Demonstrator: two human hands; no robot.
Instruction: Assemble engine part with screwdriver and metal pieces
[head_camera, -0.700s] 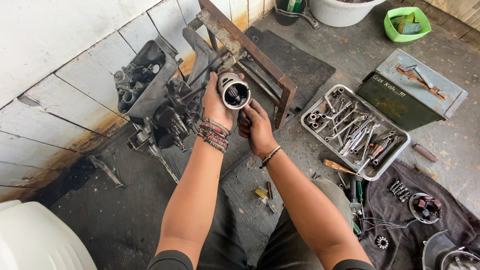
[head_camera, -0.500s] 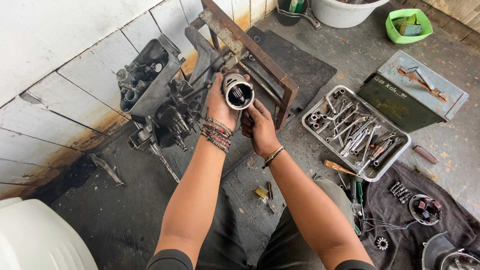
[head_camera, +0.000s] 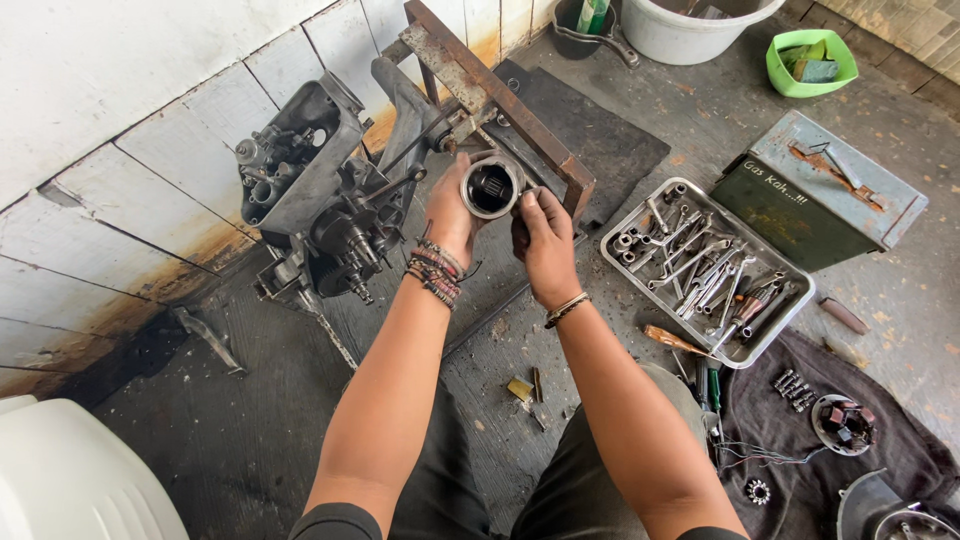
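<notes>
A short metal engine cylinder (head_camera: 491, 187) with a dark bore is held up between both hands, its open end facing me. My left hand (head_camera: 447, 213) wraps its left side, beaded bracelets on that wrist. My right hand (head_camera: 545, 240) grips its right side with greasy fingers. Just left of the hands sits a dismantled grey engine block (head_camera: 315, 190) with exposed gears, mounted on a rusty steel frame (head_camera: 500, 95).
A metal tray (head_camera: 625, 265) of sockets and wrenches lies to the right, beside a green metal box (head_camera: 815, 205). A dark cloth (head_camera: 900, 450) with small parts lies at lower right. White bucket (head_camera: 690, 25), green bowl (head_camera: 810, 65) and tiled wall (head_camera: 120, 120) behind.
Both hands have lifted the cylinder slightly and tilted its bore more toward me; the view has shifted a little closer to the engine.
</notes>
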